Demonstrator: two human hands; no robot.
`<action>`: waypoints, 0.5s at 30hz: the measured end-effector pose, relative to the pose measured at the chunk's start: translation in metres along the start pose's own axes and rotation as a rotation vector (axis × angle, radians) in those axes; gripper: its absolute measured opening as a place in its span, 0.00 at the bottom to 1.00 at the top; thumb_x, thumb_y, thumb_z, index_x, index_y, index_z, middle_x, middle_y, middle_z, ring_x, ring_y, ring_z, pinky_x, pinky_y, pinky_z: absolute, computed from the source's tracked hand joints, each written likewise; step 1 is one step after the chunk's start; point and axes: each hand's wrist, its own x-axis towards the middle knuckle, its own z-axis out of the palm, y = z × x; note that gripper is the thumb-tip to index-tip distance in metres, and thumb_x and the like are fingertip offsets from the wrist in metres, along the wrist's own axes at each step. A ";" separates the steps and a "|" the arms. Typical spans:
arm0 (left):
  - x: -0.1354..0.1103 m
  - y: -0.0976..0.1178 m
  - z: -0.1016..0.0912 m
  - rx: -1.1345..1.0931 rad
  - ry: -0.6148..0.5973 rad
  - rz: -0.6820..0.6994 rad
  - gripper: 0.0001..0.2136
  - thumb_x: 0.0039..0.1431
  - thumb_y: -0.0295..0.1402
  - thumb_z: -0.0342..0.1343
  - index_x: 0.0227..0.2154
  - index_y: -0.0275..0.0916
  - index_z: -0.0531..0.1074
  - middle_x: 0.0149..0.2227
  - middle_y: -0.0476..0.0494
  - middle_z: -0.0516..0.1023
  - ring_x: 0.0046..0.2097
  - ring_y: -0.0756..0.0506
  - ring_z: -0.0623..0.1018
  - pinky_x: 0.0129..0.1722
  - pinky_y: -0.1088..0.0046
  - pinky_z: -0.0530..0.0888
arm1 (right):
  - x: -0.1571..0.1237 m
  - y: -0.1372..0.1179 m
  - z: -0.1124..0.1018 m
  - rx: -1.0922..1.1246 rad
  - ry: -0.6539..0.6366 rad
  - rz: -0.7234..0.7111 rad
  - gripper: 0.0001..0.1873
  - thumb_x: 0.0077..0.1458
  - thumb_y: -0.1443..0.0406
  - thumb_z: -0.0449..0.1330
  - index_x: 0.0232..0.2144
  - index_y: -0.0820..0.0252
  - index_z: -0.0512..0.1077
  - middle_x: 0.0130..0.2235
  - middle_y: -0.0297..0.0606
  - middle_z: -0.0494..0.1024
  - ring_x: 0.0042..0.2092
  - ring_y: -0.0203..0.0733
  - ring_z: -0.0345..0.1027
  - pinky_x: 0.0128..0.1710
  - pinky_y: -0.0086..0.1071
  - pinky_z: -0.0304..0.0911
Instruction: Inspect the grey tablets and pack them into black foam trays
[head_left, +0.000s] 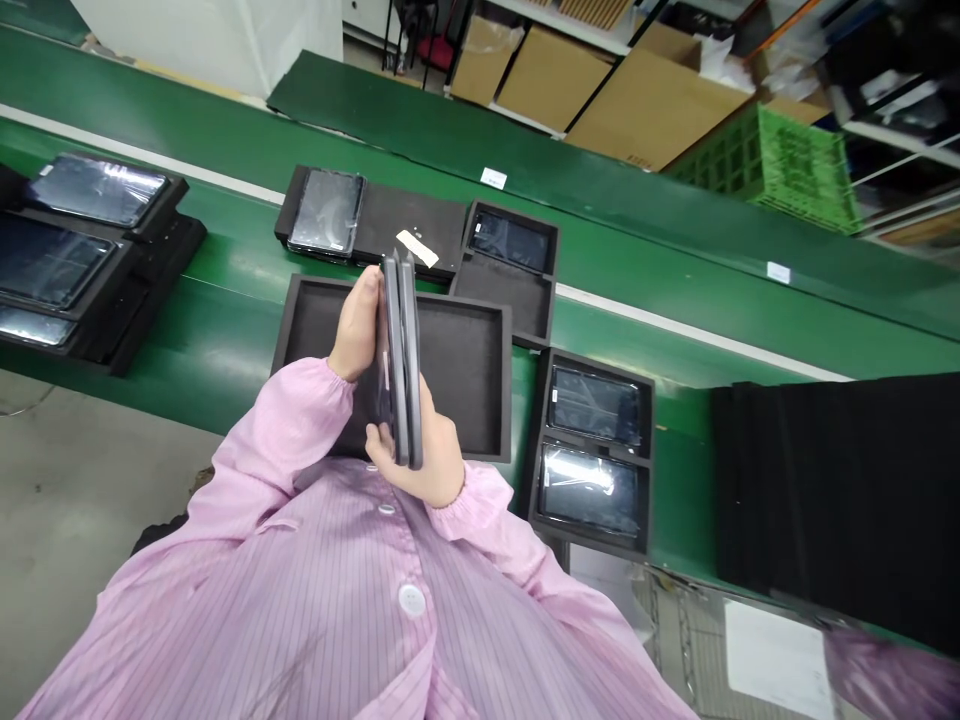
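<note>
Two thin grey tablets (403, 350) stand on edge, side by side, held between my hands above an empty black foam tray (469, 355). My left hand (358, 325) is closed on their left face near the far end. Nearer my chest, my right hand (429, 450) grips them from below, fingers wrapped round the near end. Both sleeves are pink striped cloth.
A green conveyor belt (225, 330) runs across the view. Black trays with screened tablets lie on it: one tray (596, 450) at the right, one (510, 262) behind, a stack (82, 260) at far left. Black foam sheets (832, 490) are piled right. Cardboard boxes and a green crate (787, 160) stand behind.
</note>
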 end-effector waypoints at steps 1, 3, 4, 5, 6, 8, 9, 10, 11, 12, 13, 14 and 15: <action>0.002 0.002 0.000 0.008 -0.002 0.025 0.23 0.65 0.56 0.42 0.31 0.43 0.70 0.30 0.47 0.70 0.35 0.47 0.72 0.41 0.67 0.71 | 0.001 0.004 0.001 0.005 -0.013 0.011 0.44 0.53 0.63 0.58 0.68 0.61 0.46 0.26 0.31 0.79 0.25 0.43 0.76 0.28 0.36 0.74; 0.002 0.002 -0.001 0.030 -0.007 0.052 0.22 0.64 0.56 0.44 0.32 0.43 0.71 0.30 0.47 0.70 0.35 0.46 0.72 0.42 0.67 0.71 | 0.003 0.010 0.002 0.015 -0.042 0.046 0.43 0.53 0.61 0.60 0.67 0.62 0.48 0.26 0.32 0.78 0.25 0.43 0.75 0.29 0.36 0.74; 0.002 0.000 -0.001 0.038 -0.010 0.054 0.22 0.63 0.56 0.44 0.34 0.43 0.71 0.31 0.47 0.71 0.36 0.46 0.72 0.43 0.67 0.71 | 0.004 0.012 0.001 0.022 -0.058 0.063 0.43 0.53 0.59 0.61 0.67 0.62 0.49 0.27 0.32 0.78 0.25 0.43 0.75 0.30 0.36 0.74; 0.001 -0.001 -0.001 0.043 -0.008 0.052 0.22 0.63 0.56 0.44 0.35 0.43 0.72 0.33 0.46 0.72 0.37 0.46 0.73 0.44 0.66 0.71 | 0.005 0.014 -0.001 0.030 -0.074 0.074 0.44 0.53 0.56 0.62 0.66 0.62 0.50 0.27 0.33 0.78 0.26 0.43 0.75 0.30 0.36 0.73; 0.000 -0.003 -0.001 0.048 -0.006 0.051 0.22 0.63 0.56 0.44 0.37 0.43 0.72 0.34 0.46 0.73 0.39 0.45 0.74 0.46 0.66 0.70 | 0.006 0.015 -0.004 0.044 -0.094 0.073 0.46 0.52 0.54 0.63 0.66 0.62 0.51 0.28 0.34 0.78 0.26 0.42 0.74 0.30 0.35 0.72; -0.003 -0.005 -0.001 0.052 -0.016 0.051 0.23 0.63 0.56 0.44 0.38 0.43 0.73 0.36 0.45 0.74 0.41 0.44 0.74 0.48 0.65 0.70 | 0.006 0.015 -0.012 0.109 -0.138 0.041 0.50 0.50 0.46 0.63 0.67 0.62 0.50 0.30 0.35 0.77 0.26 0.40 0.70 0.27 0.34 0.69; -0.004 -0.005 -0.001 0.054 -0.026 0.051 0.23 0.63 0.57 0.44 0.38 0.43 0.73 0.36 0.44 0.74 0.42 0.43 0.74 0.49 0.64 0.70 | 0.005 0.015 -0.016 0.161 -0.159 0.017 0.52 0.50 0.43 0.61 0.67 0.62 0.49 0.31 0.35 0.76 0.25 0.39 0.67 0.26 0.33 0.68; -0.005 -0.005 -0.001 0.055 -0.036 0.050 0.23 0.63 0.57 0.44 0.38 0.43 0.73 0.36 0.44 0.74 0.42 0.43 0.75 0.49 0.63 0.70 | 0.004 0.014 -0.019 0.220 -0.173 -0.003 0.53 0.50 0.40 0.58 0.68 0.62 0.48 0.31 0.34 0.74 0.24 0.37 0.64 0.25 0.33 0.66; -0.006 -0.004 -0.001 0.055 -0.040 0.052 0.23 0.63 0.57 0.44 0.38 0.43 0.73 0.35 0.44 0.74 0.42 0.43 0.75 0.50 0.63 0.70 | 0.003 0.012 -0.023 0.273 -0.178 -0.016 0.52 0.52 0.38 0.55 0.68 0.61 0.48 0.30 0.33 0.72 0.23 0.36 0.61 0.24 0.32 0.64; -0.008 -0.004 0.000 0.056 -0.043 0.057 0.23 0.63 0.56 0.44 0.38 0.43 0.73 0.35 0.44 0.74 0.42 0.42 0.75 0.50 0.63 0.70 | 0.003 0.011 -0.025 0.312 -0.175 -0.020 0.51 0.54 0.38 0.53 0.68 0.61 0.48 0.28 0.31 0.69 0.23 0.35 0.59 0.23 0.32 0.63; -0.009 -0.002 0.000 0.059 -0.046 0.065 0.23 0.63 0.56 0.44 0.39 0.43 0.74 0.36 0.44 0.74 0.42 0.42 0.75 0.50 0.63 0.70 | 0.002 0.009 -0.027 0.330 -0.168 -0.014 0.49 0.55 0.39 0.51 0.68 0.60 0.48 0.27 0.29 0.66 0.23 0.35 0.57 0.23 0.32 0.62; -0.010 -0.001 0.000 0.066 -0.053 0.074 0.23 0.63 0.56 0.44 0.39 0.43 0.74 0.36 0.44 0.74 0.42 0.43 0.75 0.50 0.63 0.71 | 0.001 0.007 -0.028 0.331 -0.159 -0.004 0.46 0.57 0.41 0.51 0.68 0.60 0.48 0.26 0.28 0.63 0.23 0.35 0.57 0.23 0.31 0.61; -0.012 0.000 0.001 0.072 -0.059 0.084 0.23 0.63 0.56 0.43 0.39 0.43 0.74 0.37 0.44 0.74 0.42 0.43 0.75 0.50 0.63 0.71 | 0.001 0.005 -0.029 0.321 -0.154 0.010 0.44 0.58 0.43 0.52 0.68 0.59 0.49 0.26 0.27 0.62 0.23 0.35 0.57 0.24 0.31 0.61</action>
